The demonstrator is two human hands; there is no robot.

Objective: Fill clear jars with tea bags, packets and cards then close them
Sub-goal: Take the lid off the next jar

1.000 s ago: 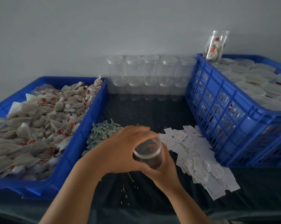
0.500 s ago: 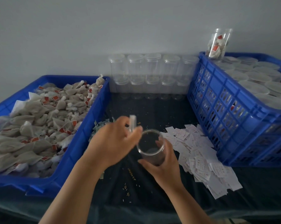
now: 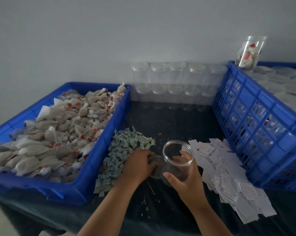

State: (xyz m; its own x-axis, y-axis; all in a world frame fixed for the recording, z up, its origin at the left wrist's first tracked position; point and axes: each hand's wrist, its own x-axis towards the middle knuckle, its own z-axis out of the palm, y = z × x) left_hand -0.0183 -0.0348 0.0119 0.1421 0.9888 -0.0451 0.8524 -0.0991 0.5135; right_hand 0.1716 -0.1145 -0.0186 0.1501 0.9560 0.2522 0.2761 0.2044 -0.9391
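Note:
An open, empty clear jar (image 3: pixel 171 144) stands tilted over the dark table, and my right hand (image 3: pixel 186 183) grips it from the right side. To its left, my left hand (image 3: pixel 138 166) rests low on the table with its fingers on the jar's clear lid (image 3: pixel 156 167), at the edge of a pile of small green-grey packets (image 3: pixel 126 149). White cards (image 3: pixel 226 169) lie scattered to the right of the jar. Tea bags with red tags (image 3: pixel 58 130) fill the blue crate (image 3: pixel 99 150) on the left.
Two stacked rows of lidded empty jars (image 3: pixel 176 82) stand against the back wall. A tall blue crate (image 3: pixel 256 126) on the right holds several closed jars; one jar with tea bags (image 3: pixel 247 53) sits on its far corner. Crumbs dot the table front.
My left hand took the lid off the jar, carried it left and down, and now holds it on the table beside the packets. My right hand kept the jar.

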